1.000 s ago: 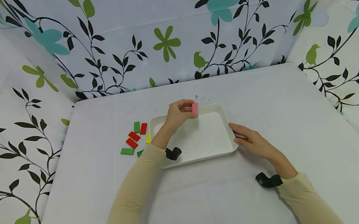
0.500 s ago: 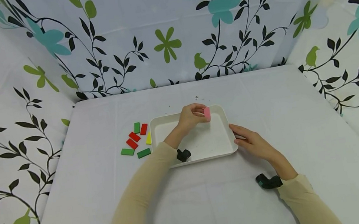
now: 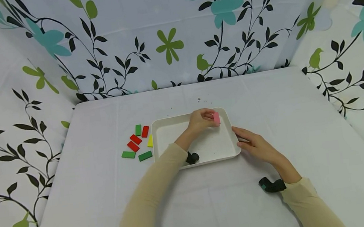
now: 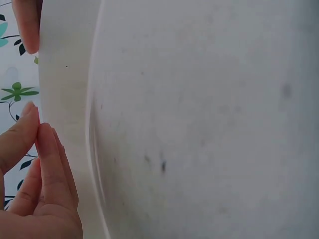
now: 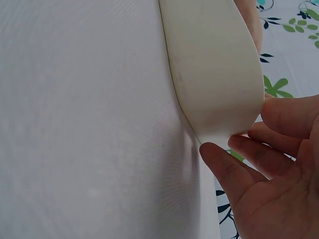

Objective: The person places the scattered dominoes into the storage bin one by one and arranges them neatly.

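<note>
My left hand (image 3: 199,122) pinches a small pink block (image 3: 216,118) upright between thumb and fingertips, over the right part of a shallow white tray (image 3: 207,150). In the left wrist view only a thin edge of the block (image 4: 37,119) shows between the fingertips. At the tray's right side is my right hand (image 3: 257,146). Its fairly straight fingers (image 5: 289,117) touch the rim in the right wrist view, and the thumb (image 5: 214,152) lies at the tray's lower edge near the corner.
Left of the tray several small blocks lie loose on the white tablecloth: red (image 3: 133,146), green (image 3: 145,156) and a yellow one (image 3: 150,141). Dark specks (image 3: 199,100) dot the cloth behind the tray. A patterned curtain (image 3: 117,30) surrounds the table.
My left hand has moved right across the tray and slightly toward me, carrying the pink block. The dark green block beside the tray has come into fuller view. My right hand has stayed put.
</note>
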`<state>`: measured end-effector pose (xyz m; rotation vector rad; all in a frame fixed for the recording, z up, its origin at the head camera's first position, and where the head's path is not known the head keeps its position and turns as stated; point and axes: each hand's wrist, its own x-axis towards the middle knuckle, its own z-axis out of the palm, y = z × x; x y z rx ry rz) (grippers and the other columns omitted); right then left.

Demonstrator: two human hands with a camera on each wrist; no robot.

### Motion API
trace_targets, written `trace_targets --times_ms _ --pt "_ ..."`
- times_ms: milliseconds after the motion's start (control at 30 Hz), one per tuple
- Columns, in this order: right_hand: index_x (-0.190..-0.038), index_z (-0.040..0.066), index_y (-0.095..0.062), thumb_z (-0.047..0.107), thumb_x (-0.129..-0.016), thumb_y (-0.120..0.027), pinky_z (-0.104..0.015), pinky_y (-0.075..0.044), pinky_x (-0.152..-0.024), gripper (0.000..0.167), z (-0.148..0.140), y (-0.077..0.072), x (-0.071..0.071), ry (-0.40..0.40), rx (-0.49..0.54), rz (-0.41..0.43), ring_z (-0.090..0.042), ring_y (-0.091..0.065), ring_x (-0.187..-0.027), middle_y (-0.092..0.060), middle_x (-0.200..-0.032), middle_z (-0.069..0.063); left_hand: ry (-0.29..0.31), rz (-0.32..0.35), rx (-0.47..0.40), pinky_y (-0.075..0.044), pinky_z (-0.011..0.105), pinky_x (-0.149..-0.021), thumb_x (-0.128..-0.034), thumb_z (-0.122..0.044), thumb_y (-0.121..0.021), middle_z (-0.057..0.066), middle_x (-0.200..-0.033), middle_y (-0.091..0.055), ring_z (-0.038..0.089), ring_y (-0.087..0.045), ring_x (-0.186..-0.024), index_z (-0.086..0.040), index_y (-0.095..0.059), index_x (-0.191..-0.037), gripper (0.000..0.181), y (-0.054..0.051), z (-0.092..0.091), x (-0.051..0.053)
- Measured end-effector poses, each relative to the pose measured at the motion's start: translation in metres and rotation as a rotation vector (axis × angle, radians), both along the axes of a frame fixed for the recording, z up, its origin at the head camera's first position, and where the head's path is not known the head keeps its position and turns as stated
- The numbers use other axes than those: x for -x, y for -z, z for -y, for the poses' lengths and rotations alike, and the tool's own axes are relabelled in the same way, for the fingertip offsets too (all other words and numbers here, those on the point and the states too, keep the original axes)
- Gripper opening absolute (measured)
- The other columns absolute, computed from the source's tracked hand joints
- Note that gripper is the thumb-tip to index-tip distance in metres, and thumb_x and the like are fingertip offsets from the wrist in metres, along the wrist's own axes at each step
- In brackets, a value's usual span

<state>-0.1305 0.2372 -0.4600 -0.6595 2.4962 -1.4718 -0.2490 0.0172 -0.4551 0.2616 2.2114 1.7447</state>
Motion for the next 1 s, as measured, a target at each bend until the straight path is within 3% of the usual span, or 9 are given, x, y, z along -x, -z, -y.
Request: trace_targets --times_ms 333,1000 --pt "-0.149 -0.009 -0.027 -0.002 -0.098 -0.051 -0.045 -0.041 -0.103 0.057 0.0 0.0 0.0 0.004 -0.005 -0.007 -0.048 -0.033 -0.139 -0.026 -0.155 -0.03 -0.043 0.054 0.001 -0.05 0.016 -0.063 -0.0686 0.007 -0.084 0.015 -0.101 -0.069 0.01 -0.06 -0.078 0.0 -0.069 -0.115 0.049 0.008 -0.007 0.003" --pt "-0.149 -0.009 -0.028 -0.001 -0.098 -0.052 -0.04 -0.042 -0.103 0.056 0.0 0.002 0.0 0.009 0.006 -0.006 -0.048 -0.035 -0.138 -0.028 -0.155 -0.029 -0.055 0.036 -0.008 -0.05 0.016 -0.058 -0.0674 0.009 -0.083 0.002 -0.078 -0.062 0.007 -0.056 -0.067 0.001 -0.071 -0.111 0.046 0.014 -0.011 0.004"
